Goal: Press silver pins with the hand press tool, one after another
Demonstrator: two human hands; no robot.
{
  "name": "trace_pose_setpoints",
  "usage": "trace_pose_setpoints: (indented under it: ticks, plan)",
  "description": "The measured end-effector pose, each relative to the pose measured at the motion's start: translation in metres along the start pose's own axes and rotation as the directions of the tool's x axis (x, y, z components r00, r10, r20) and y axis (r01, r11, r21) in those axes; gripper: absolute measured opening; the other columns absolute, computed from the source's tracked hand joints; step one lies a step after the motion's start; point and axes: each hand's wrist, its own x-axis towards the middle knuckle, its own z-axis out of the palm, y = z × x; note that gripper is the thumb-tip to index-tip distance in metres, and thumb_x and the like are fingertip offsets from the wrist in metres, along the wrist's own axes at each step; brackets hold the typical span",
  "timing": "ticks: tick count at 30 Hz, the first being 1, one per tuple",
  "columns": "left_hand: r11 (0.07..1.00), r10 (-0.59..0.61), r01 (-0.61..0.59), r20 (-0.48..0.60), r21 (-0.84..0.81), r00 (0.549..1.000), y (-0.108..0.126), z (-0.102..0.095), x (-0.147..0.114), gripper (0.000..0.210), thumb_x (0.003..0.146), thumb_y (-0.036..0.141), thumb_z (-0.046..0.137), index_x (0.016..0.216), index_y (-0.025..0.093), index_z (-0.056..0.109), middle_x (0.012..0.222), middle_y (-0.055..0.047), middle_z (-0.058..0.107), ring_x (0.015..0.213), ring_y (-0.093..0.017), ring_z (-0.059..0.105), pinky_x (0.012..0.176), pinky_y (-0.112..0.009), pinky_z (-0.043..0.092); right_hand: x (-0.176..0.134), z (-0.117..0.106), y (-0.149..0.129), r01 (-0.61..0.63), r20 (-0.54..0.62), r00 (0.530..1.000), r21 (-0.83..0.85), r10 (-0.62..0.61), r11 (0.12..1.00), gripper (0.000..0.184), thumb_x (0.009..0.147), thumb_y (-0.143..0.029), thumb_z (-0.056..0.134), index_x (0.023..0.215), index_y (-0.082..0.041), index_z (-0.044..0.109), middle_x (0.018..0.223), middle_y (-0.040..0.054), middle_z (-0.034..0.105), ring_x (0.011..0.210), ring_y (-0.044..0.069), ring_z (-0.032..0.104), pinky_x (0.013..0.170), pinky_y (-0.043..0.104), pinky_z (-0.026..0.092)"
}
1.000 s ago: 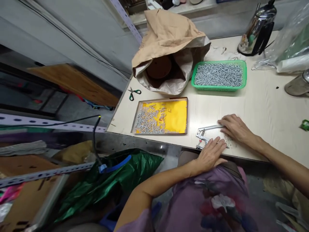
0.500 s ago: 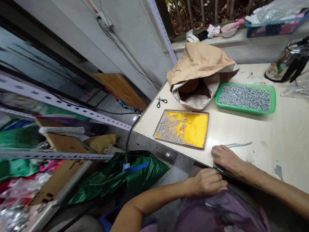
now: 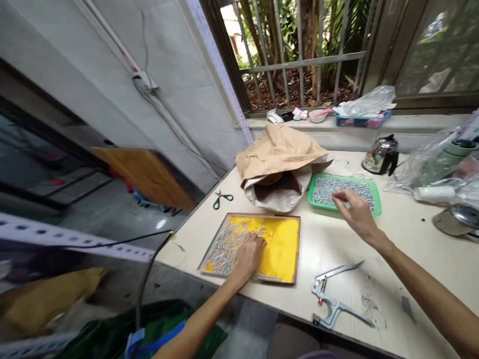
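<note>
My left hand is lowered onto a shallow yellow-lined tray, its fingers curled together at the edge of a heap of small silvery metal pieces. Whatever those fingertips hold is hidden. My right hand is over the front of a green plastic tub filled with similar small metal pieces. Its thumb and fingers are closed in a pinch, and anything between them is too small to make out. Grey metal hand pliers lie with handles spread on the table below my right forearm.
A brown paper sack slumps open behind the tray. Green-handled scissors rest near the table's left edge. A glass kettle, a plastic-wrapped bottle and a metal pot stand at right. A barred window is behind.
Both hands have left the table's front edge: the left moved onto the yellow tray, the right to the green tub. The pliers now show fully. The view has tilted up toward the window.
</note>
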Motion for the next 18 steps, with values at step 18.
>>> trace_pose_setpoints:
  ticks: [18]
  plan:
    - [0.911,0.003,0.003,0.015,-0.413,1.0,0.024,-0.024,-0.022,0.014,0.082,0.022,0.052,0.08,0.017,0.065,0.08,-0.006,0.066,0.079,-0.019,0.06,0.077,-0.03,0.049,-0.149,-0.029,-0.039,0.029,0.58,0.814,-0.065,0.014,0.997,0.029,0.098,-0.026,0.038,0.096,-0.019,0.066,0.085,0.0075,0.067,0.078,0.019,0.063,0.071,0.035,0.05]
